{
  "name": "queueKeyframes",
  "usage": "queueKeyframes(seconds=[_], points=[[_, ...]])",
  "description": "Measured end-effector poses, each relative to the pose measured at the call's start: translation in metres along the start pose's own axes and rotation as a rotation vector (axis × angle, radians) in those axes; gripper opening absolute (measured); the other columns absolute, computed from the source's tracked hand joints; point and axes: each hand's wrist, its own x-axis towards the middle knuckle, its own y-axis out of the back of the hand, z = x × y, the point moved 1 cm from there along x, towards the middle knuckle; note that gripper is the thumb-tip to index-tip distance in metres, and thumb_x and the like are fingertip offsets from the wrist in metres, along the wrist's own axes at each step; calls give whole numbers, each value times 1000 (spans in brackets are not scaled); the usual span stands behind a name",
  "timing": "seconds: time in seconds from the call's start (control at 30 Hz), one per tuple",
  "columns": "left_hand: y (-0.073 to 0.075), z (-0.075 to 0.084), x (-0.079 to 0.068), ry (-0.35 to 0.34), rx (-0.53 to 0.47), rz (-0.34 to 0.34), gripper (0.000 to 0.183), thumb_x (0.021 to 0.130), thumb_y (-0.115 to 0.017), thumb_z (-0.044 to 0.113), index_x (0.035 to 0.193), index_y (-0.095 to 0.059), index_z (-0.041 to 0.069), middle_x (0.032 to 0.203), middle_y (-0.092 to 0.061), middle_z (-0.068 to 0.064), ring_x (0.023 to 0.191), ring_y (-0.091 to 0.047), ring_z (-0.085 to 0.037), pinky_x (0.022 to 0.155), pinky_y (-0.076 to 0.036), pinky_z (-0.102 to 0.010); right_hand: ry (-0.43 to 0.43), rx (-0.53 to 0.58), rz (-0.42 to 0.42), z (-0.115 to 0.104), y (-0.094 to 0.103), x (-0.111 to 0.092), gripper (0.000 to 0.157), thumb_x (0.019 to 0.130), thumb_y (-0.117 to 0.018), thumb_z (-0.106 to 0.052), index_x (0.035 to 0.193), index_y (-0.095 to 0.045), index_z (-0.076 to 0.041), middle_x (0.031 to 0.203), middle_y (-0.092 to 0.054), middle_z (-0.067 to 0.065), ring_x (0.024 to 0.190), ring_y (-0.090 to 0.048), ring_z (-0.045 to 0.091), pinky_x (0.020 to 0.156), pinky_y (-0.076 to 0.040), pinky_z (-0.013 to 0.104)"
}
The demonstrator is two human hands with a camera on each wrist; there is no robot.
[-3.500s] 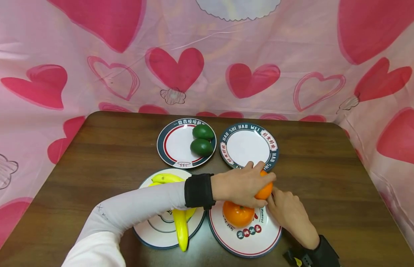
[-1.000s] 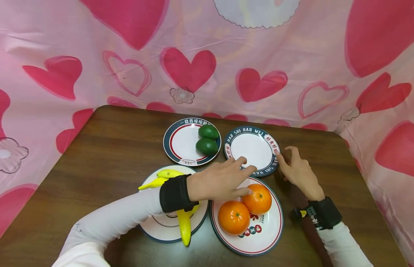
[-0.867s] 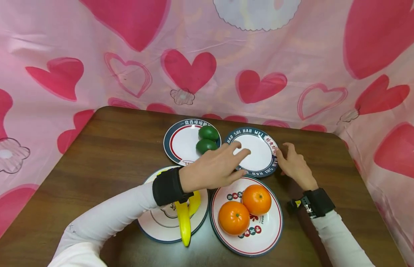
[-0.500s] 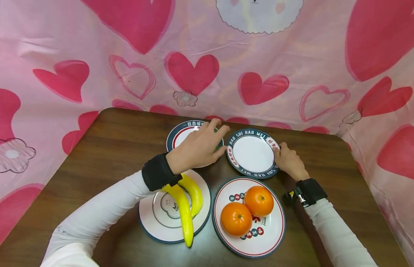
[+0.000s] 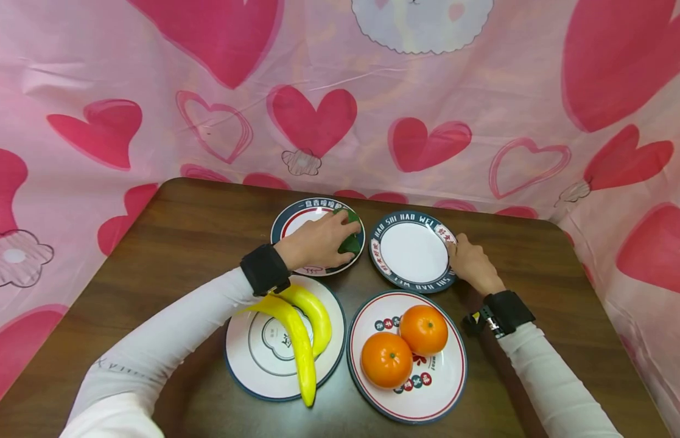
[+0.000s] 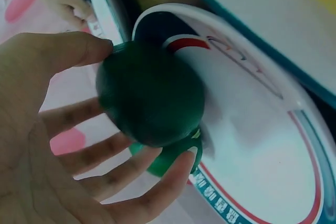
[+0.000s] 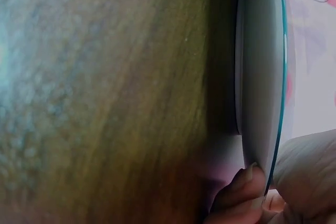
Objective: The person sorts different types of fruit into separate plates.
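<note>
In the head view my left hand (image 5: 318, 242) is over the back-left plate (image 5: 289, 226), which bears two dark green oval fruits. The left wrist view shows its thumb and curled fingers round the nearer green fruit (image 6: 152, 93); the other green fruit (image 6: 170, 160) lies partly hidden behind it. On the right, my right hand (image 5: 473, 264) pinches the rim of the back-right plate (image 5: 413, 252), which has a dark blue lettered border and bears nothing. In the right wrist view the fingers (image 7: 244, 187) are under that plate's edge, with the thumb on its upper side.
Two yellow bananas (image 5: 301, 347) lie on the front-left plate (image 5: 246, 359), one tip overhanging the rim. Two oranges (image 5: 387, 360) sit on the front-right plate (image 5: 444, 389). Behind the brown table (image 5: 208, 225) hangs a pink heart-patterned cloth (image 5: 340, 61).
My left hand has left the oranges, which now both lie on the front-right plate, and moved back-left onto a green fruit. My right hand has moved back to the back-right plate's rim and grips it.
</note>
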Motion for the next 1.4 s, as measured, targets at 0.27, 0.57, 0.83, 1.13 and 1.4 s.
queueKeyframes(seconds=[0.27,0.57,0.83,1.13,1.4], points=[[-13,-1,1,1,49,-57,65,88,-64,43,145,-46,19,140,-47,-13,121,-50,-33,90,-52,-51,15,25,-15,-3,-1,-3,58,104,-27,-42,138,-25,4,104,-48,25,88,-53,34,72,-49,40],[-20,-5,-1,-3,-20,-94,64,94,-56,44,148,-41,15,142,-46,-18,118,-51,-33,97,-48,-50,22,2,-1,-7,0,-6,56,104,-28,-41,136,-25,4,100,-48,24,84,-54,33,69,-50,38],[-18,-4,-3,-37,14,-109,60,96,-53,45,146,-39,15,139,-47,-18,115,-51,-32,94,-50,-48,5,3,-5,-7,-5,-7,57,104,-29,-41,139,-23,4,101,-48,24,84,-54,33,68,-51,37],[-2,12,4,-107,92,-25,61,95,-54,45,145,-41,12,136,-51,-19,117,-53,-33,91,-52,-46,-10,12,-3,-9,-7,-7,58,103,-29,-42,140,-23,3,102,-48,24,85,-54,34,69,-51,38],[10,40,28,-173,202,62,59,95,-51,50,140,-43,12,125,-55,-15,105,-57,-27,81,-56,-40,-15,1,2,-10,-8,-7,59,104,-29,-41,141,-22,3,104,-48,26,88,-55,36,74,-53,43]])
